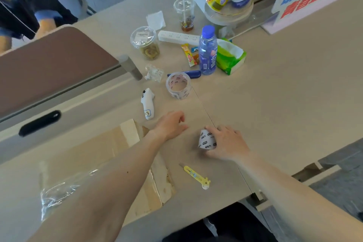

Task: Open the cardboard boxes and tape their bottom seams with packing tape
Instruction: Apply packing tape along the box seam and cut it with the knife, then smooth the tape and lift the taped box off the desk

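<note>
1. The right hand (228, 143), at about 5 o'clock from the middle of the view, has its fingers and thumb curled round a packing tape roll (206, 140). The roll is printed white and stands against the desk (284, 88).
2. The left hand (170, 125) rests on the desk just at 9 o'clock of that roll, apart from it. Its fingers are loosely bent and it grips nothing.
3. A flattened cardboard box (159, 186) lies on the desk at 7 o'clock, partly under the left forearm. Crumpled clear plastic film (55, 192) sits on its far-left part.
4. A yellow utility knife (196, 176) lies at 6 o'clock of the hands, near the desk's front edge and touching neither hand.
5. A second tape roll (178, 85), clear with printed labels, lies at 12 o'clock of the left hand, well apart from it. A white handheld controller (147, 104) lies at its 8 o'clock.
6. Farther toward 12 o'clock stand a blue-capped water bottle (207, 51), a green tissue pack (230, 57) at its 3 o'clock, a white power strip (178, 37), a lidded snack cup (146, 43) and a clear drink cup (184, 13) with a straw.
</note>
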`<state>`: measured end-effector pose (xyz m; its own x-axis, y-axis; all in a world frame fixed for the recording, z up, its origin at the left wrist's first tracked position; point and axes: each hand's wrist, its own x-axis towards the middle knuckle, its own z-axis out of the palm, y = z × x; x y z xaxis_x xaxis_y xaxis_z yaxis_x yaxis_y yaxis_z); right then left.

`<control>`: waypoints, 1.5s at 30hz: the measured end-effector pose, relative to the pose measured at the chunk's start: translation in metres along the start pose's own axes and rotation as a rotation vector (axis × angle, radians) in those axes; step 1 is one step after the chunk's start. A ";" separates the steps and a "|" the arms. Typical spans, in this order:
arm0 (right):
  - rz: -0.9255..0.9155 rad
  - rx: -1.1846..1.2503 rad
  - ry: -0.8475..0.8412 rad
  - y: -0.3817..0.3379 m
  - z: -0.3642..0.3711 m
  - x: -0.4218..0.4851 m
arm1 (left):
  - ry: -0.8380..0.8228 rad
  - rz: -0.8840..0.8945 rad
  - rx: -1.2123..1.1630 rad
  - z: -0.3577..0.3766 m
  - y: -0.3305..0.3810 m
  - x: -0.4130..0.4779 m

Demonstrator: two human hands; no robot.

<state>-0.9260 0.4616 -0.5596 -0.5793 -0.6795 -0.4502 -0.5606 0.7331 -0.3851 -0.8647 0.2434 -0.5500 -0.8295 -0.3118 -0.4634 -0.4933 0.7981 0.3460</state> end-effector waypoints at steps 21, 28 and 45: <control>-0.545 0.055 0.154 -0.263 0.014 -0.042 | 0.583 -0.167 -0.122 -0.036 -0.166 -0.218; -0.479 -0.156 0.102 -0.278 0.076 -0.045 | 0.463 -0.421 -0.238 -0.004 -0.215 -0.282; 0.036 0.393 0.001 -0.231 0.044 -0.020 | 0.444 -0.715 -0.721 -0.005 -0.228 -0.288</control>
<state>-0.7593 0.3071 -0.4974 -0.5955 -0.6528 -0.4682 -0.2707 0.7118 -0.6481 -0.5145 0.1490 -0.4913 -0.2418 -0.8532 -0.4621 -0.8130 -0.0818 0.5765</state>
